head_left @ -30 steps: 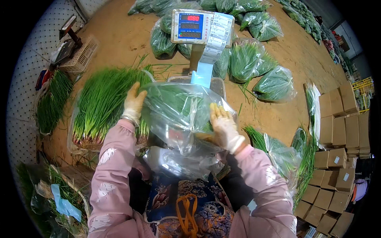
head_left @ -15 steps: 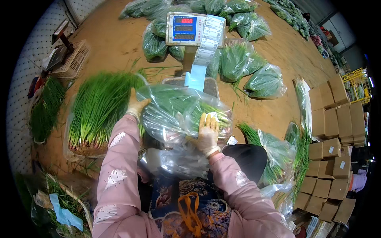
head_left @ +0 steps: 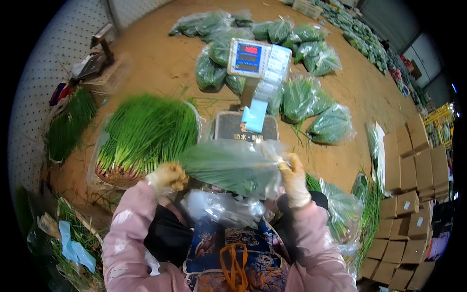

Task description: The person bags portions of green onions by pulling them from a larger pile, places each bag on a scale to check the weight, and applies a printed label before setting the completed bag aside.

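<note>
A clear plastic bag of green onions (head_left: 228, 168) lies crosswise above my lap, leaves toward the left. My right hand (head_left: 295, 179), in a pale glove stained yellow at the fingers, pinches the gathered plastic at its right end. By the left end is my left hand (head_left: 168, 176), gloved too, its fingers curled; whether they grip the bag's edge is hard to see. Just beyond the bag stands a scale with a dark platform (head_left: 224, 127), a lit display (head_left: 247, 57) and a strip of labels (head_left: 273, 73) hanging from it. Crumpled clear plastic (head_left: 214, 207) rests on my lap.
Loose green onions (head_left: 146, 136) fill a clear-sided tub at the left. Filled bags (head_left: 333, 124) lie on the brown floor beyond the scale, and another bag (head_left: 340, 209) is by my right knee. Cardboard boxes (head_left: 413, 170) are stacked at the right. A crate (head_left: 104, 78) stands far left.
The bag has come off the scale platform toward me. My right hand has moved right to its end and pinched the plastic; my left hand has come nearer and its fingers have curled.
</note>
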Tool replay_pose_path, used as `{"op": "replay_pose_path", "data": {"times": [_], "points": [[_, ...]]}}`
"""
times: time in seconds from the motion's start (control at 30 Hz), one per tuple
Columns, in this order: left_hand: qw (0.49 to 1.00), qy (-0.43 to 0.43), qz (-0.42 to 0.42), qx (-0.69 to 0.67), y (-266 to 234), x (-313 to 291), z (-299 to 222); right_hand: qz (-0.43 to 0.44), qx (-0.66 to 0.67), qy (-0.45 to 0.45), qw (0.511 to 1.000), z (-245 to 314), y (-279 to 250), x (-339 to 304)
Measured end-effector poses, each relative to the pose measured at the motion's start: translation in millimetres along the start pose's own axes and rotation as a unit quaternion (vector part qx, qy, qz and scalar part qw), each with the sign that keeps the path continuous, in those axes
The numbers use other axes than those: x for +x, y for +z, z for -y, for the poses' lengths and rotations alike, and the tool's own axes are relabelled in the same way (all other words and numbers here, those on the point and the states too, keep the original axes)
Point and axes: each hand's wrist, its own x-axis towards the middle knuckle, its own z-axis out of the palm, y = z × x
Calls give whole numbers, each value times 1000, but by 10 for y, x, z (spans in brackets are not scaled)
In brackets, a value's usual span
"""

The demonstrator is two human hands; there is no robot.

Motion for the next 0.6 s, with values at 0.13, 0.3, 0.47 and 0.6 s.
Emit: {"op": "replay_pose_path", "data": {"times": [0.13, 0.3, 0.47, 0.6], "points": [[979, 93, -131, 125, -259, -737, 217, 120, 84, -80, 986, 872, 25, -257], [983, -3, 140, -118, -267, -1807, 605, 237, 136, -84, 958, 1855, 432, -179], [995, -4, -25, -94, -185, -2633, 965, 320, 62, -81, 942, 1590, 1005, 367], [974, -58, -218, 10, -68, -2837, 248, 251, -48, -262, 931, 1562, 1529, 1241]]}}
